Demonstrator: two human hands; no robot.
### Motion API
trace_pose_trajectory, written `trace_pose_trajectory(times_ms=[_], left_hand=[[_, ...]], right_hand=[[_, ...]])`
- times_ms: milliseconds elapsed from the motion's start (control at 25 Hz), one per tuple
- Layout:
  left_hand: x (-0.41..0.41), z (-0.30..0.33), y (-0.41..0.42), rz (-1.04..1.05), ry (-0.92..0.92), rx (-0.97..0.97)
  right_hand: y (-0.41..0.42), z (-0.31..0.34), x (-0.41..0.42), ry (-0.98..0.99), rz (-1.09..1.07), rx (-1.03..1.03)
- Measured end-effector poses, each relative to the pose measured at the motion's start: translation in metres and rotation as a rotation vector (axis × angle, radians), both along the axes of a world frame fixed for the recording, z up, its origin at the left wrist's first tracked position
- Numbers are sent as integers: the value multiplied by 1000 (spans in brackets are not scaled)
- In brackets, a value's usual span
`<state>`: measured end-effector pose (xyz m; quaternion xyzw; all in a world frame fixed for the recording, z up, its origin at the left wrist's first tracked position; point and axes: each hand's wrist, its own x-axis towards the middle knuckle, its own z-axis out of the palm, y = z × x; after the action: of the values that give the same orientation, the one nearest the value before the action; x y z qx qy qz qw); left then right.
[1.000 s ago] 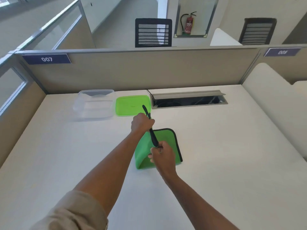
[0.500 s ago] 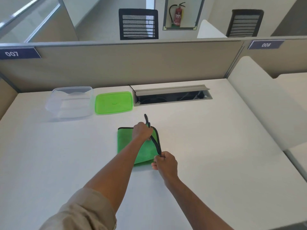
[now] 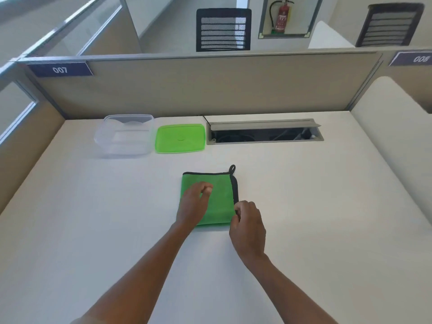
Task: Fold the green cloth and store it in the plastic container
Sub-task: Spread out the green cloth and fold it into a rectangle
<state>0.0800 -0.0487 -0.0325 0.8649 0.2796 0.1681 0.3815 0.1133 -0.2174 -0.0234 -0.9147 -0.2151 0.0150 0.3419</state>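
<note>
The green cloth (image 3: 221,195) with black trim lies folded flat in the middle of the desk, its hanging loop pointing away at the far right corner. My left hand (image 3: 195,203) rests on the cloth's left half with its fingers curled together, holding nothing. My right hand (image 3: 247,222) is at the cloth's near right corner, with fingertips pinched on the black trimmed edge. The clear plastic container (image 3: 101,139) stands open and empty at the back left. Its green lid (image 3: 180,138) lies flat beside it on the right.
An open cable slot (image 3: 264,136) with a raised grey flap is set into the desk right of the lid. A beige partition (image 3: 198,90) closes the back. A rounded white divider (image 3: 388,141) borders the right side, a glazed panel the left.
Both hands lowered the raised trimmed edge of the cloth onto the desk, so the cloth now lies flat. My left hand let go of the corner and rests on top.
</note>
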Motion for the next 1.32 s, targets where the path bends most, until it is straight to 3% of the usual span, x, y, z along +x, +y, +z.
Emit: trace_pose_trajectory(times_ms=[160,320,600,760,1040,1160,1320], left_hand=[[-62,-18,0,-76,41,333],[-95,-30,8,-258,162,465],[-97,-28,7,-279,334,513],[-96,-22,3,-304,346,613],[-99,-17,15,-234,280,576],[-109,-18,29,-315,156,544],[-125,-23,55,-443,279,474]], right_hand=[[-5,-18,4,-205,386,-225],[-13,-33,14,-200,551,-457],[-14,-37,17,-170,564,-514],[-9,-30,13,-201,554,-525],[-4,-22,17,-355,565,-460],[1,-20,18,-291,533,-407],[6,-17,23,-199,485,-371]])
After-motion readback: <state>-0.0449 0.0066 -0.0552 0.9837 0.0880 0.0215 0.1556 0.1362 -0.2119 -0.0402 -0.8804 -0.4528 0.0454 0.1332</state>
